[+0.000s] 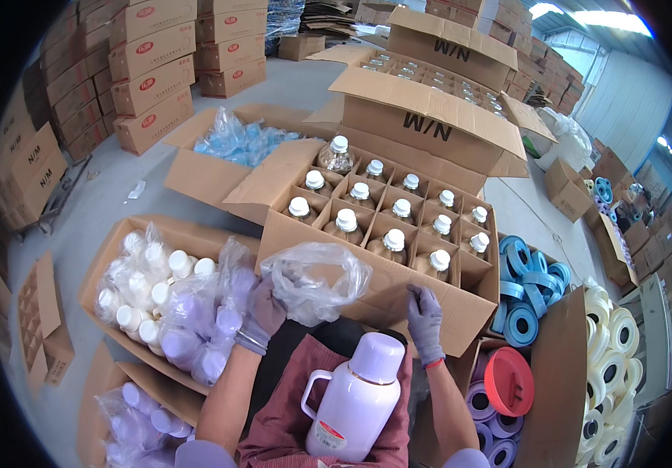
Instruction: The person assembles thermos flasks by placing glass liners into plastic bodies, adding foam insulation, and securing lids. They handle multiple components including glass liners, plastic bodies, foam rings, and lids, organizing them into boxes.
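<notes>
A clear plastic bag (316,282) hangs with its mouth spread in front of the carton. My left hand (267,310), in a grey-purple glove, is closed on the bag's left edge. Gloved alike, my right hand (425,320) is in front of the carton's near wall, fingers drawn together; anything between them is too small to make out. On my lap leans a lilac thermos flask (351,409) with a side handle and a lilac cup lid (376,357). The divided carton (461,310) beyond my hands holds several clear glass bottles (387,246) with white caps.
At left, a carton (102,269) holds bagged white and lilac cups. Blue rings (521,324), lilac rings (501,425) and a red bowl-shaped part (510,382) are at right, beside cream rings (610,366). Farther off stand another bottle carton (429,105) and stacked boxes (153,78).
</notes>
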